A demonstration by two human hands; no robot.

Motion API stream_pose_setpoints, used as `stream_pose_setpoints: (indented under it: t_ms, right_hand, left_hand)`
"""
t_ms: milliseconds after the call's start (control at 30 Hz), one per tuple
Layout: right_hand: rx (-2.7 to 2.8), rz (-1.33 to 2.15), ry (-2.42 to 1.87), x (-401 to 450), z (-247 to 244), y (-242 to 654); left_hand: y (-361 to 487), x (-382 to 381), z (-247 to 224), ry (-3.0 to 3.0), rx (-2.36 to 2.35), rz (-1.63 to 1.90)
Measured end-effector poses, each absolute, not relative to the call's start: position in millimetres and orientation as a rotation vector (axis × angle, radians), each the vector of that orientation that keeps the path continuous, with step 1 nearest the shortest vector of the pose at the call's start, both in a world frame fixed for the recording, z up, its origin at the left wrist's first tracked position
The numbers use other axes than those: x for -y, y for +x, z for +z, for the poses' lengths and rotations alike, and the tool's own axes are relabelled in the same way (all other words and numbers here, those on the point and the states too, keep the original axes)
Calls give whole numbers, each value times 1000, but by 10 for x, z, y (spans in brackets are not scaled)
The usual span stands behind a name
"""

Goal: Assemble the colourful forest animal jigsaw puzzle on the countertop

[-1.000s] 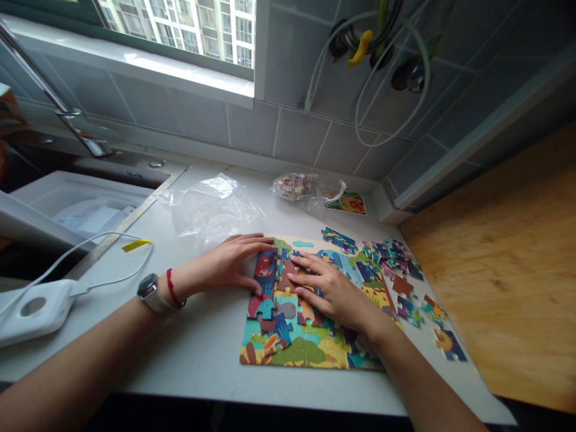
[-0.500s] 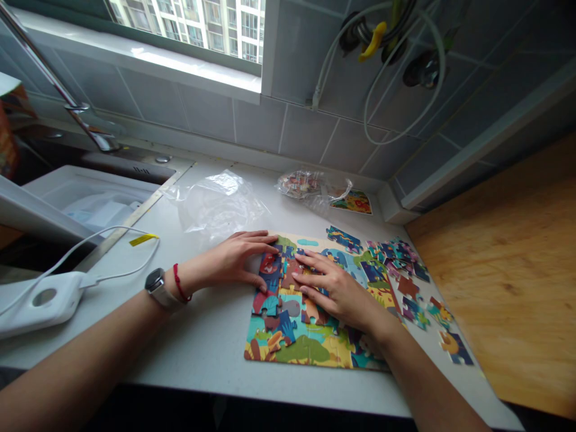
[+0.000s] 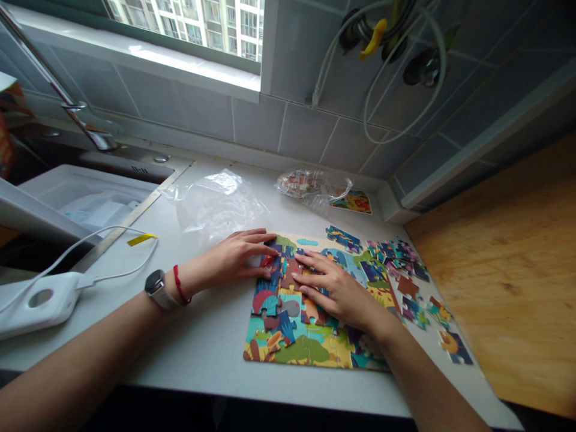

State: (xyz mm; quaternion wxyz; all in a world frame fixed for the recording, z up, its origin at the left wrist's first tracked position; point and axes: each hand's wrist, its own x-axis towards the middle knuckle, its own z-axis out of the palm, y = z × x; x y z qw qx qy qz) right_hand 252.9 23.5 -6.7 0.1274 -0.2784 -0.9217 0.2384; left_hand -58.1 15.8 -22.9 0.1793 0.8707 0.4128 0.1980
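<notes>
A colourful jigsaw puzzle (image 3: 310,351) of animals and plants lies on the white counter in front of me. My left hand (image 3: 240,257) rests across its upper left edge, fingers stretched and thumb on the red and blue pieces there. On the middle of the puzzle, my right hand (image 3: 339,292) lies palm down with fingers spread, touching brown pieces and hiding part of the picture. Neither hand grips anything that I can see. A dark blue puzzle piece (image 3: 286,327) lies askew over the lower left, and another blue piece (image 3: 372,271) sits on the upper right.
Loose puzzle pieces (image 3: 396,252) are heaped right of the puzzle, beside a wooden board (image 3: 504,270). Behind lie a crumpled clear bag (image 3: 220,204), a bag of pieces (image 3: 301,183) and a picture card (image 3: 353,201). At left are a white power strip (image 3: 40,303) and the sink (image 3: 153,174).
My left thumb has moved up and closer to the fingers along the puzzle's left edge. The right hand stays in nearly the same place.
</notes>
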Motion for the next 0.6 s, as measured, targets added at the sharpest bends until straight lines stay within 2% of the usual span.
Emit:
stream_pose_setpoints:
  t_ms: [600]
  right_hand:
    - [2672, 708, -802, -236, -83, 2539]
  left_hand:
    - [-579, -165, -165, 2382, -1171, 737]
